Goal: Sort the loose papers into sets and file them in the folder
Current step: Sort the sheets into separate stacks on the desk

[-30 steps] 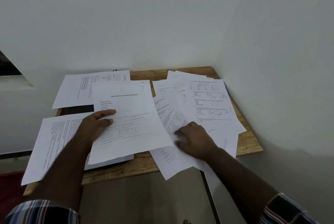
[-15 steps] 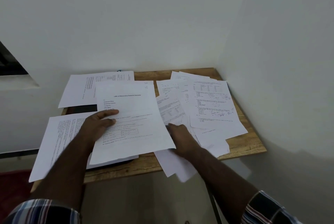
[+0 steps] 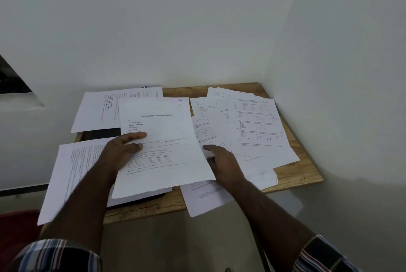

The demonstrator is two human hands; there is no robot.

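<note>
While left hand (image 3: 123,151) grips letter (image 3: 162,146), right hand (image 3: 222,159) lies open-fingered on papers (image 3: 257,131).

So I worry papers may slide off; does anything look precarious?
Yes. One sheet hangs well over the table's front edge beneath the right hand; another sheet overhangs the left corner.

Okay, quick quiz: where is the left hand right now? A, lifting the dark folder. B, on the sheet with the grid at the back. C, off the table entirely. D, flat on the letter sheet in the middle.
D: the left hand lies on the letter sheet, fingers spread across its text.
</note>
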